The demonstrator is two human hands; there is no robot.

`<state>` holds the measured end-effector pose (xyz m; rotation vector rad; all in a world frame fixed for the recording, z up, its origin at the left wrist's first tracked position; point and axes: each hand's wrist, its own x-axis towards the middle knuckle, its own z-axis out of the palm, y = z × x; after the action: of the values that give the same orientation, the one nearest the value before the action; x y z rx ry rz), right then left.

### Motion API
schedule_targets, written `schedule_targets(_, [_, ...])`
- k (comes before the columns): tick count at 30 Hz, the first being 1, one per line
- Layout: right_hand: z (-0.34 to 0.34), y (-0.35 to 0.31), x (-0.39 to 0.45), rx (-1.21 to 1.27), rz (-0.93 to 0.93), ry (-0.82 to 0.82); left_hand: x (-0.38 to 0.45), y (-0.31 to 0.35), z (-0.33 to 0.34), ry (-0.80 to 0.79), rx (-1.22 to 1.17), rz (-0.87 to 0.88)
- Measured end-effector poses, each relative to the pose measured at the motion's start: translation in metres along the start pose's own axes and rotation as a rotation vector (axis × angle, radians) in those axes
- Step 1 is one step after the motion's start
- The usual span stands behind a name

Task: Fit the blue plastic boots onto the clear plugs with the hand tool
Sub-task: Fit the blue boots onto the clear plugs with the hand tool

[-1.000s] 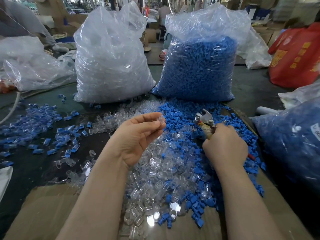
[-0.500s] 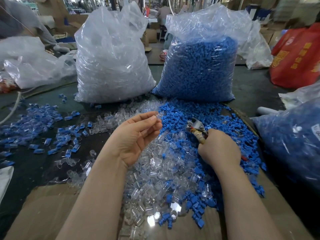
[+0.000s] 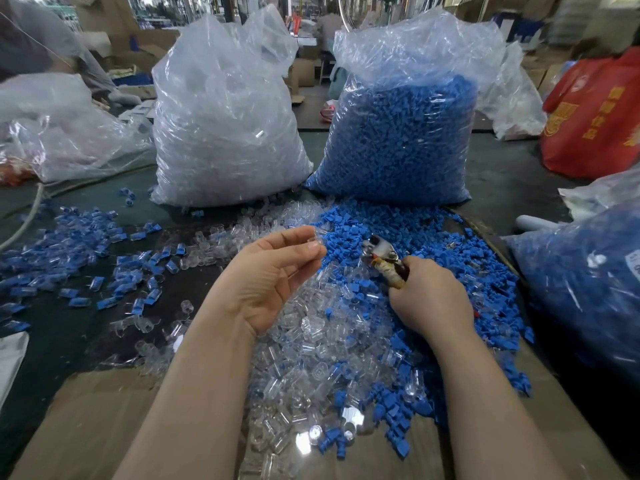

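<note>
We look down at a dark bench (image 3: 62, 327) from a head-worn camera, with both of the person's bare forearms reaching forward. A mixed heap of loose parts lies at the centre of the bench, and we place everything else relative to it.

The left hand (image 3: 266, 282) hovers above the heap's far left side, palm turned up toward us. Its thumb and forefinger pinch one small clear plug (image 3: 316, 239) at the fingertips; the other fingers curl loosely beneath.

The right hand (image 3: 429, 299) sits over the heap's right side, fingers wrapped around the handles of the hand tool (image 3: 381, 259). The tool's metal head points away from us and up to the left, just beside the pinched plug but not touching it. We cannot tell whether a boot sits in the tool's tip.

The heap itself is clear plugs (image 3: 311, 355) on its near and left parts and blue boots (image 3: 398, 230) on its far and right parts, partly resting on flattened cardboard (image 3: 86, 420).

Behind the heap stand two tall plastic sacks: a bag of clear plugs (image 3: 225, 133) on the left, a bag of blue boots (image 3: 401, 140) on the right. Left of the heap, assembled blue-and-clear pieces (image 3: 69, 258) lie scattered. To the heap's right is another bag of blue parts (image 3: 588, 289), and beyond that, a red bag (image 3: 595, 123).
</note>
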<state>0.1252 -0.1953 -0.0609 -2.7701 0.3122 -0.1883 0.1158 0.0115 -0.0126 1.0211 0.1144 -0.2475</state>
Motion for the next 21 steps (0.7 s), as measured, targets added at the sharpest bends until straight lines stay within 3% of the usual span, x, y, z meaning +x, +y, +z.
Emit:
schedule_targets(8, [-0.0051,-0.0014,0.0041,0.257,0.031,0.144,0.0019,-0.0021,0.0008,0.002,0.025,0.01])
schedule_targets(12, [-0.0057,-0.0024,-0.0003,0.074,-0.004,0.221,0.0015,-0.0023,0.0003,0.011,0.033,0.006])
schedule_targets(17, [-0.0055,-0.004,0.0023,0.1,-0.022,0.029,0.0011,-0.002,-0.0007,0.029,0.035,0.008])
schedule_targets(21, [-0.0077,-0.008,-0.0026,0.28,-0.154,0.021,0.0006,-0.0004,-0.0017,0.03,0.034,0.011])
